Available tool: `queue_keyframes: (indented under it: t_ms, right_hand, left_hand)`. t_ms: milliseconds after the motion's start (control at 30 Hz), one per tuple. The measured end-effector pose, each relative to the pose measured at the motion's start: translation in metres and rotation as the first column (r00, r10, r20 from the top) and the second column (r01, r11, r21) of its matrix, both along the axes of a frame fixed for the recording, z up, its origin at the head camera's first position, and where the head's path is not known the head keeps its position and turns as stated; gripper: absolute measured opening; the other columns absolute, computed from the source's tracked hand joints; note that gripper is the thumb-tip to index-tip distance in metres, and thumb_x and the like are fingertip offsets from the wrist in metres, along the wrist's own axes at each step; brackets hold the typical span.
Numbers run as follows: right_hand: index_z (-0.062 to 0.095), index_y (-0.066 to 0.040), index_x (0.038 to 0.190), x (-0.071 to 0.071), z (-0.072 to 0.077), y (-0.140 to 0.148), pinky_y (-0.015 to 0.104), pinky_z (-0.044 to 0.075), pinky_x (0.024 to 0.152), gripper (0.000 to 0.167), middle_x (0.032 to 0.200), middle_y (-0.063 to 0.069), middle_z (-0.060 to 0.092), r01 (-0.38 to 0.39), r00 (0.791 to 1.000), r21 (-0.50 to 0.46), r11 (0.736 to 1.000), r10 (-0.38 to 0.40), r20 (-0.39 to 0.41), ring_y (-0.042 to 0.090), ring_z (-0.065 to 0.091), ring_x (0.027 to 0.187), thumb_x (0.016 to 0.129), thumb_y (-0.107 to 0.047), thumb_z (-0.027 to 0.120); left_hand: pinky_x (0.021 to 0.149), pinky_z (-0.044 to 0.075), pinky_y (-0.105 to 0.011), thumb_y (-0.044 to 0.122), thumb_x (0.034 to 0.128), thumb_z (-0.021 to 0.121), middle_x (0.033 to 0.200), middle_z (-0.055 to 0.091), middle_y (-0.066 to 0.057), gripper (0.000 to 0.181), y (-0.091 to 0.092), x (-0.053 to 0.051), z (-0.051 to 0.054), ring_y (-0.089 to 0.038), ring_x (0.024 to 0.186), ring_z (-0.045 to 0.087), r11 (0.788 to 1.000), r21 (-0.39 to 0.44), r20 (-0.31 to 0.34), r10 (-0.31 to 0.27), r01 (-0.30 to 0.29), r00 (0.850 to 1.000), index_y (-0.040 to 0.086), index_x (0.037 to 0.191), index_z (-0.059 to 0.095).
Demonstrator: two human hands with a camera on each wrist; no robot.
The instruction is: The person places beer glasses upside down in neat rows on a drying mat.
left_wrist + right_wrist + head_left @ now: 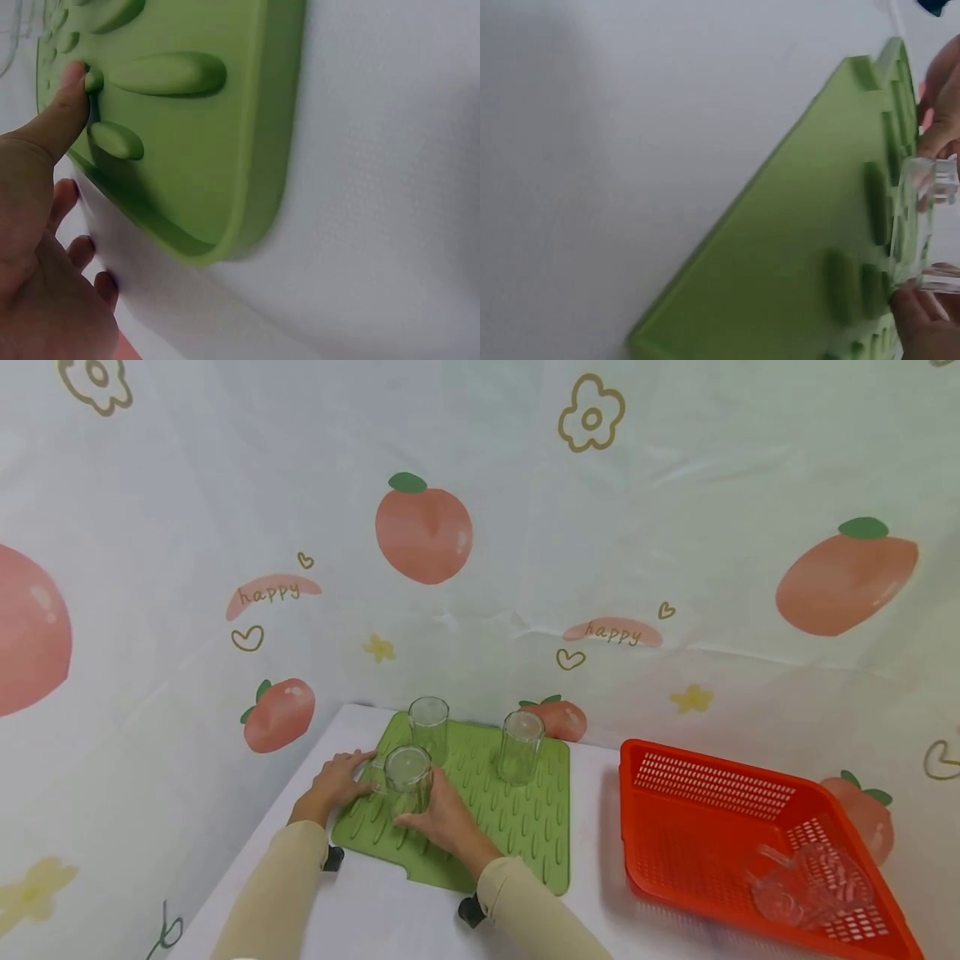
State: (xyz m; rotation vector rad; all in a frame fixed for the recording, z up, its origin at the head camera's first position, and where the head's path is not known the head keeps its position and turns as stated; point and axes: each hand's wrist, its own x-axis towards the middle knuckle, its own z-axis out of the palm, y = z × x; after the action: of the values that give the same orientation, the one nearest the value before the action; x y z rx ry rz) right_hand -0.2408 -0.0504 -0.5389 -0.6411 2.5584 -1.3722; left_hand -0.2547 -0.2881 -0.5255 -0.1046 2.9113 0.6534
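My right hand (450, 818) grips a clear glass mug (407, 768) standing on the green drying mat (517, 839), its handle pointing left. In the right wrist view the mug (915, 221) is at the right edge, with right-hand fingers (915, 315) against it. My left hand (337, 785) lies at the mat's left edge, near the mug's handle. The left wrist view shows its thumb (64, 112) on the mat's ridges and its other fingers beyond the rim, holding no mug. Two more glasses stand on the mat, a back-left glass (429, 731) and a back-right glass (521, 749).
A red plastic basket (637, 852) stands to the right on the white table (390, 918), with clear glassware (810, 885) lying inside. Behind and left hangs a white fruit-printed cloth (510, 527). Black wrist straps (471, 912) show at the wrists.
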Motion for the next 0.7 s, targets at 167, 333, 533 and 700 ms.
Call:
queue_keyframes:
  t_ms: [167,333,533,700]
  right_hand:
    - [0.026,-0.009,0.158,0.002,0.005,-0.001,0.048,0.043,0.118,0.104,0.153,0.011,0.05,0.001,1.0,-0.013,1.0,0.0,0.031,0.028,0.049,0.144,0.079,-0.034,0.089]
    - [0.022,-0.009,0.16,0.004,0.01,0.002,0.049,0.039,0.12,0.109,0.157,0.013,0.045,-0.002,1.0,-0.007,1.0,0.002,0.031,0.029,0.044,0.147,0.079,-0.034,0.09]
    - [0.017,-0.007,0.162,0.008,0.022,0.008,0.052,0.038,0.12,0.114,0.16,0.016,0.039,-0.005,1.0,0.031,1.0,0.005,0.027,0.033,0.04,0.15,0.079,-0.038,0.088]
    - [0.018,-0.009,0.163,0.012,0.038,0.016,0.052,0.04,0.119,0.115,0.163,0.017,0.035,-0.008,1.0,0.109,0.994,0.01,-0.016,0.034,0.039,0.15,0.079,-0.047,0.087]
  left_hand:
    - [0.11,0.03,-0.078,0.031,0.0944,0.072,0.161,0.032,-0.03,0.068,0.0,0.0,-0.001,-0.061,0.143,0.029,1.0,0.012,0.003,0.018,-0.018,1.0,0.013,0.154,0.044]
    - [0.111,0.028,-0.078,0.03,0.0944,0.072,0.163,0.03,-0.029,0.068,0.001,0.001,-0.002,-0.061,0.145,0.027,0.999,0.027,-0.001,0.026,-0.026,1.0,0.013,0.154,0.043]
    - [0.11,0.027,-0.08,0.031,0.095,0.071,0.163,0.03,-0.028,0.068,0.0,0.003,-0.002,-0.061,0.145,0.026,0.999,0.037,-0.004,0.024,-0.024,1.0,0.013,0.155,0.043]
    - [0.109,0.029,-0.079,0.032,0.0945,0.072,0.162,0.032,-0.029,0.068,-0.002,0.003,-0.004,-0.062,0.143,0.029,0.999,0.033,-0.027,0.011,-0.01,1.0,0.013,0.154,0.044]
